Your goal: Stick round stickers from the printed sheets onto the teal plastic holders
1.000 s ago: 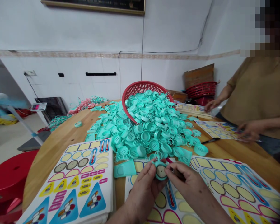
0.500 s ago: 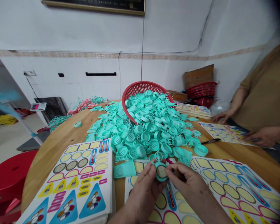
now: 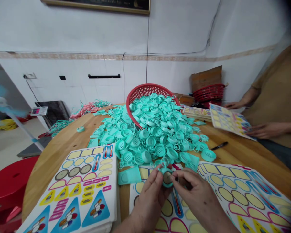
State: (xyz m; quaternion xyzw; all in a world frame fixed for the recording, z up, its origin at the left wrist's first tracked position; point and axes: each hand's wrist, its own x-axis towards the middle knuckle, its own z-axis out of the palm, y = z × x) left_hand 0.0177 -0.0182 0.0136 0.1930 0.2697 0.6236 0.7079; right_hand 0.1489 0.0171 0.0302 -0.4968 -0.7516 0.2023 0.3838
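Note:
My left hand and my right hand meet low in the middle of the head view. Both pinch one small round teal plastic piece with a brownish round sticker on its face. The left thumb and fingers grip its left rim; the right fingertips press on its right side. Under my hands lies a sticker sheet with ovals and thermometer shapes. Just beyond the held piece spreads a big heap of teal plastic parts.
A red basket lies tipped behind the heap on the round wooden table. Sticker sheets lie at left and right. A black pen rests mid-right. A person in a tan shirt lifts a sticker sheet. A red stool stands at left.
My hands have turned the teal piece slightly while keeping hold of it. The person at right has lifted a sticker sheet off the table.

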